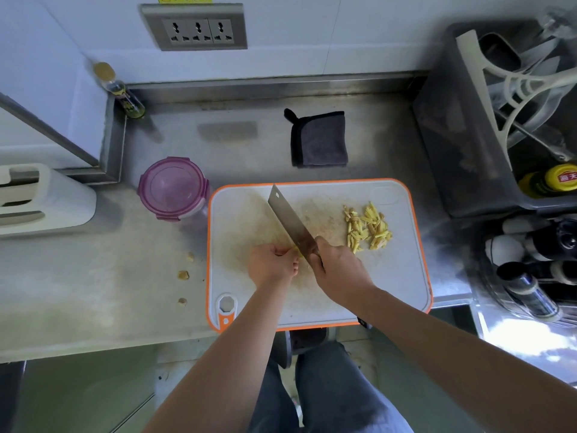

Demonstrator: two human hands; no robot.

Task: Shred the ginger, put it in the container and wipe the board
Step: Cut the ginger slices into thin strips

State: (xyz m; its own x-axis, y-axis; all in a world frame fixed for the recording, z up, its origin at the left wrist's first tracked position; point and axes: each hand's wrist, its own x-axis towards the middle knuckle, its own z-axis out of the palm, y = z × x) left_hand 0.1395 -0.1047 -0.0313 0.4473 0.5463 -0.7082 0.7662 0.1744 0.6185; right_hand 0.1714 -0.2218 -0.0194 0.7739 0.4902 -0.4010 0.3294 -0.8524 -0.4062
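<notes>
Your right hand (pixel 338 270) is clenched around the handle of the cleaver (pixel 288 218), whose broad blade runs away from you and to the left across the middle of the cutting board (pixel 390 276). Your left hand (pixel 271 265) sits just left of the blade near its heel, fingers curled down and pinning a ginger piece (pixel 298 250) to the board. Only a sliver of yellow shows between your knuckles and the steel, so you cannot tell how much is under there. The shredded ginger (pixel 367 228) lies in a loose pile on the right part of the board, well apart from the blade. The container (pixel 173 187), with its purple lid on, stands on the steel counter (pixel 93 276) touching or just beside the board's far left corner. A dark folded cloth (pixel 318 139) lies on the counter beyond the board's far edge. Three small peel scraps (pixel 183 275) lie on the counter left of the board. A grey bin (pixel 452 135) of kitchenware stands at the far right.
</notes>
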